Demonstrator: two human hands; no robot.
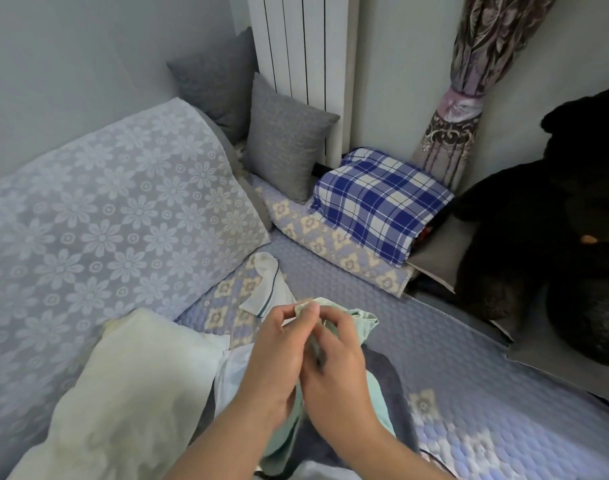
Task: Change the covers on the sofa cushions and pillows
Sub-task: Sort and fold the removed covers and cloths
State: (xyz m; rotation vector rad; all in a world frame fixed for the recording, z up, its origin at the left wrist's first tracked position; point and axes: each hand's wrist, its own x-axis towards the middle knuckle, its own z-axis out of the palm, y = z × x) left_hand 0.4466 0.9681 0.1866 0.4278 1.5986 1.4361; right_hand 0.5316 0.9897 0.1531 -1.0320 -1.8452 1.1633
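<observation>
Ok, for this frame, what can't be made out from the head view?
- Mint green cover: both hands, left hand and right hand, hide its middle; any zip or opening is unseen.
- Right hand fingers: motion-blurred, exact grip unclear.
- Dark plush toy: cut by the right edge, too dark for detail.
- Cream pillow: lower part cut by the bottom edge.
</observation>
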